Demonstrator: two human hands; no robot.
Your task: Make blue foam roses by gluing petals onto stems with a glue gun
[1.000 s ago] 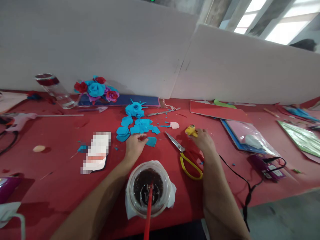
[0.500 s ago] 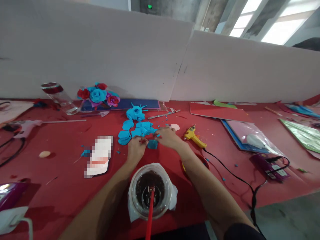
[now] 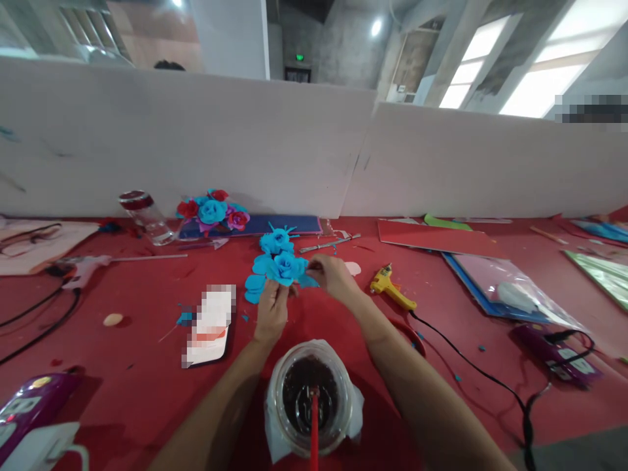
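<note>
A blue paper rose (image 3: 284, 267) is upright in the fingers of my left hand (image 3: 273, 307), pinched from below. My right hand (image 3: 332, 278) is closed on a blue petal (image 3: 308, 277) at the flower's right side; whether that petal is joined to the flower I cannot tell. Loose blue petals (image 3: 255, 288) lie just left of the held rose. Behind it sits a second blue paper flower (image 3: 277, 240) with thin strips sticking out. To the right of my right hand lies a yellow glue gun (image 3: 391, 286) with a black cord.
Close in front of me stands a clear cup (image 3: 280, 418) with dark contents and a red straw (image 3: 314, 425). A phone (image 3: 210, 327), a bottle (image 3: 148, 219) and a paper flower bouquet (image 3: 212, 210) are left. Right are coloured sheets (image 3: 434, 237) and a purple power strip (image 3: 559, 356).
My left hand now holds up the blue rose, which did not show in it before. The right hand has come up beside it with a petal. The camera view has tilted upward.
</note>
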